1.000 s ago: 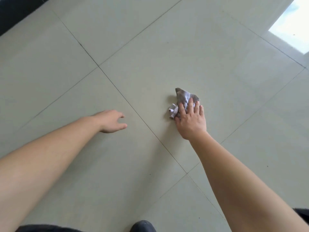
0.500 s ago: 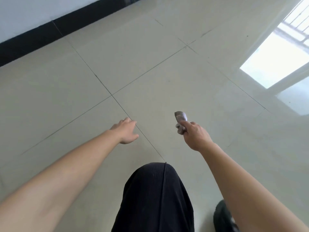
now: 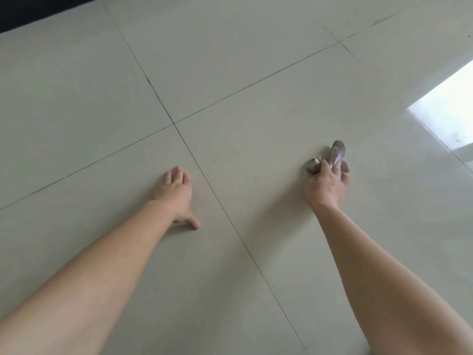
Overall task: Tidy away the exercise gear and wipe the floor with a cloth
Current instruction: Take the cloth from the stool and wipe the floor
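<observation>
Cloth (image 3: pixel 337 152) blurred, partly hidden by right hand (image 3: pixel 325 187), perhaps off the floor (image 3: pixel 230 73), contact unclear

The floor tiles (image 3: pixel 256 60) are pale grey with a light green-beige tone, plain and glossy. Thin dark grout lines (image 3: pixel 160 98) cross them and make a grid of big squares. The cloth (image 3: pixel 337 152) in the right hand (image 3: pixel 325 187) is dull grey with a purple shade, whitish at its left end. A black skirting strip (image 3: pixel 25 11) fills the far left corner. On the right, a window reflection (image 3: pixel 450 108) is bright white, slightly blue.
</observation>
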Demonstrator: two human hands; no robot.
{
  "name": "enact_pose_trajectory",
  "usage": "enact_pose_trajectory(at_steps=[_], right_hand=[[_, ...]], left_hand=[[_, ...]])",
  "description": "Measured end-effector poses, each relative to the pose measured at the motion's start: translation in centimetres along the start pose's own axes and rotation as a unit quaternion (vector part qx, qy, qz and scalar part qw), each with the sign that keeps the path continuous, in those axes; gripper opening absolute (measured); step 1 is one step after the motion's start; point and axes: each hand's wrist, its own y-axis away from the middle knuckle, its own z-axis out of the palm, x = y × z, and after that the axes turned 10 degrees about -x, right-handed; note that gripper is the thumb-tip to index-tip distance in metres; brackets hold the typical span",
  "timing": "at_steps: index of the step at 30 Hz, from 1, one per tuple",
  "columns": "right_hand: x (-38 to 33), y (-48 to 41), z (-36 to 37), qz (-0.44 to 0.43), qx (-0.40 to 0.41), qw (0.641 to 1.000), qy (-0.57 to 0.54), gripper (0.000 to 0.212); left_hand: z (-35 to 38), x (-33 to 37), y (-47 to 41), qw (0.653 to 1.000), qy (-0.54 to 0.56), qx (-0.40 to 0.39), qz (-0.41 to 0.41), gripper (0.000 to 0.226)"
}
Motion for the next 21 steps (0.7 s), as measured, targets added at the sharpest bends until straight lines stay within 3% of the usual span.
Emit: enact_pose_trajectory(at_steps=[2, 4, 7, 10, 11, 13, 16, 18, 19, 21], right_hand=[[-3.0, 2.0, 3.4, -0.076, 0.002, 0.996, 0.042, 0.048], [-6.3, 5.8, 6.7, -0.207, -0.063, 0.975, 0.052, 0.051], [-9.2, 9.5, 9.1, -0.395, -0.148, 0.901, 0.101, 0.052], [-8.3, 5.6, 7.1, -0.506, -0.161, 0.827, 0.184, 0.054], [-7.6, 3.4, 5.9, -0.513, -0.147, 0.822, 0.198, 0.055], [-6.2, -0.9, 3.1, -0.459, -0.090, 0.865, 0.179, 0.050], [-5.0, -5.5, -0.5, -0.222, -0.057, 0.964, 0.134, 0.041], [-6.2, -6.5, -0.9, -0.110, -0.048, 0.986, 0.114, 0.042], [-7.3, -6.2, -0.3, -0.112, -0.045, 0.986, 0.114, 0.042], [-10.2, -4.5, 2.0, -0.196, -0.062, 0.972, 0.118, 0.042]], left_hand=[[0.5, -0.3, -0.7, 1.000, 0.005, 0.008, 0.005, 0.156], [0.4, -0.4, -0.2, 1.000, 0.015, 0.016, 0.014, 0.158], [0.5, -0.3, 0.2, 0.999, 0.042, 0.018, 0.007, 0.154], [0.2, -0.1, 0.4, 0.999, 0.049, 0.015, 0.008, 0.150], [0.1, -0.1, 0.5, 0.999, 0.051, 0.012, 0.010, 0.150], [0.0, -0.2, 0.5, 0.999, 0.053, 0.004, 0.009, 0.151], [-0.2, -0.1, 0.7, 0.998, 0.054, 0.002, 0.007, 0.150], [-0.4, -0.2, 0.8, 0.998, 0.055, 0.001, 0.010, 0.150], [-0.4, -0.3, 0.9, 0.998, 0.056, 0.000, 0.010, 0.150], [-0.4, -0.5, 1.0, 0.998, 0.061, -0.001, 0.012, 0.151]])
